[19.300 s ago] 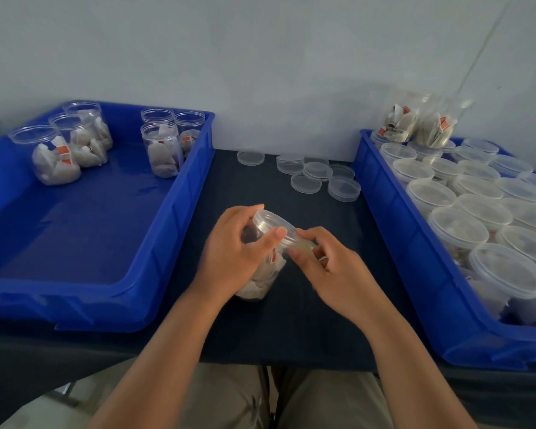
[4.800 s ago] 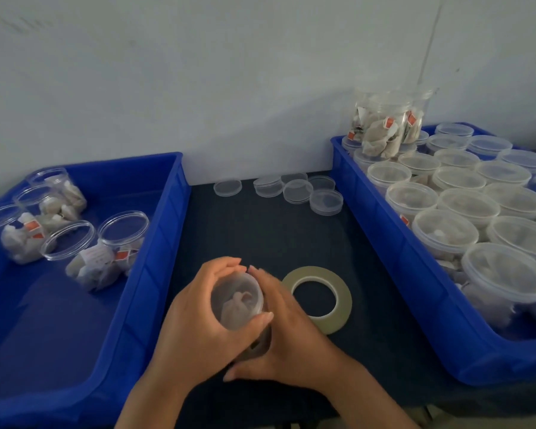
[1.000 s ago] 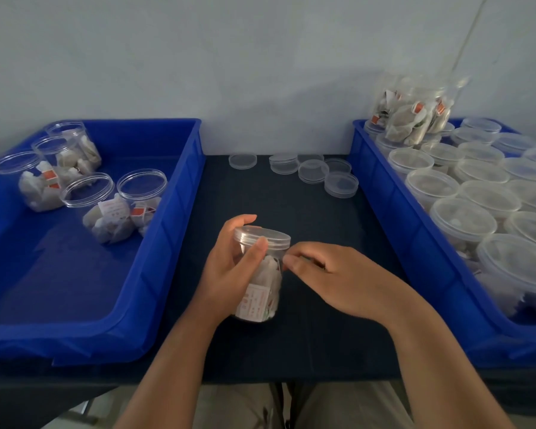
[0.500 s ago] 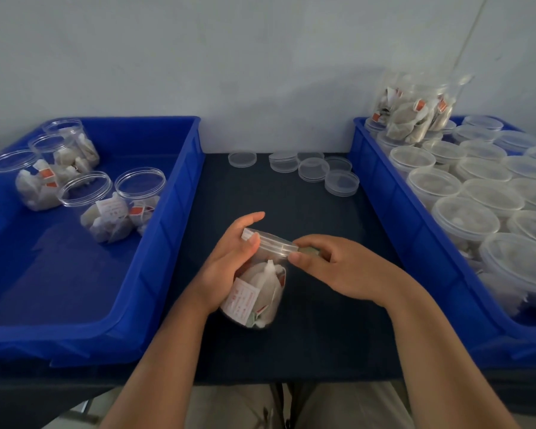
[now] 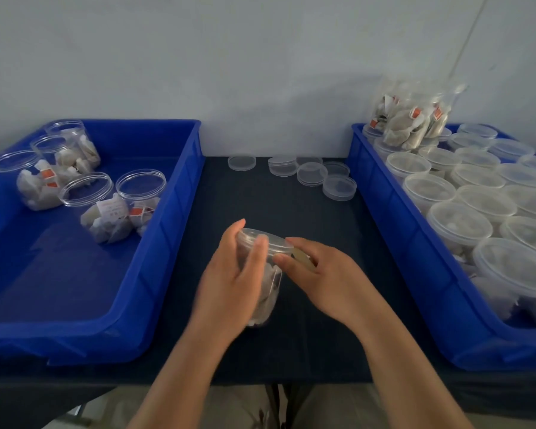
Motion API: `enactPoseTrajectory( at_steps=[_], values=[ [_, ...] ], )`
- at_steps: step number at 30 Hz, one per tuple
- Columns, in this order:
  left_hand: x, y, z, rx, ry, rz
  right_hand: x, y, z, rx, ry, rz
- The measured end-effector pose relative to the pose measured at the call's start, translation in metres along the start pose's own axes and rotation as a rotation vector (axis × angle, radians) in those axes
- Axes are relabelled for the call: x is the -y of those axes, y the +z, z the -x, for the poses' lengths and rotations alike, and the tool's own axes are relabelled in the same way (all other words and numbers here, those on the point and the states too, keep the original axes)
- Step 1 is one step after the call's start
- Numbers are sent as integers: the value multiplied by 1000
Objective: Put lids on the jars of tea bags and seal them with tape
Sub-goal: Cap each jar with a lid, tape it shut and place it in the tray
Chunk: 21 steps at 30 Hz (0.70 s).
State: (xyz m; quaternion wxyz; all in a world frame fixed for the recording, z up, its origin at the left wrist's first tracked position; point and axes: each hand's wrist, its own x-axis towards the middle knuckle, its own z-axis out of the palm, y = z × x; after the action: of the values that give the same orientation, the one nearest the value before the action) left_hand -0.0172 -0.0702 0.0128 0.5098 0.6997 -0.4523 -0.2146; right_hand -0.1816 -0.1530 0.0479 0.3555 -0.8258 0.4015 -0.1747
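Plain pale wall (image 5: 260,57) at the back, & in front of it a table (image 5: 260,209) w/ a dark cloth on top. A big blue tray sits on each side. The left tray (image 5: 171,243) has a few open jars (image 5: 140,205) of tea bags at its far end; the rest of its floor is bare blue. The right tray (image 5: 381,209) is packed w/ shut jars (image 5: 458,224), all w/ lids on, & more tea-bag jars, the top jars (image 5: 409,122), are piled on them at the far corner. Btw the trays, close to the wall, lie some loose lids (image 5: 311,174), a few stacked on each other. In the mid of the table, nearer the front, both hands are on one jar (image 5: 271,292) of tea bags. It has its lid (image 5: 271,239) on & it leans, top tipped toward the wall. The left hand (image 5: 229,283) is wrapped round the jar's side, thumb on the near side just under the lid, fingers curled round the far side. The right hand (image 5: 325,280) is just beside the jar on its right. Its thumb & first finger pinch a yellowish bit of tape (image 5: 302,258) right at the lid's edge, & the fingertip touches the rim. Its other fingers are loosely bent. Both hands look a bit blurry. Can't tell if the jar's bottom touches the cloth.
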Motion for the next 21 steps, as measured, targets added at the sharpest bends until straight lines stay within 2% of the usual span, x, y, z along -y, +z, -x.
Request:
enactPoseTrajectory(
  at_steps=[5,10,13,21],
  values=[
    [-2,10,0,-128,-56,-27,-1,9,0,-18,8,70],
    [4,-6,-7,-119,-26,57,-12,-5,3,143,-52,-35],
    [3,-16,-13,-67,-20,115,-16,-12,4,185,-84,-18],
    [6,-27,-29,115,-10,201,-24,-20,-12,153,-63,103]
  ],
)
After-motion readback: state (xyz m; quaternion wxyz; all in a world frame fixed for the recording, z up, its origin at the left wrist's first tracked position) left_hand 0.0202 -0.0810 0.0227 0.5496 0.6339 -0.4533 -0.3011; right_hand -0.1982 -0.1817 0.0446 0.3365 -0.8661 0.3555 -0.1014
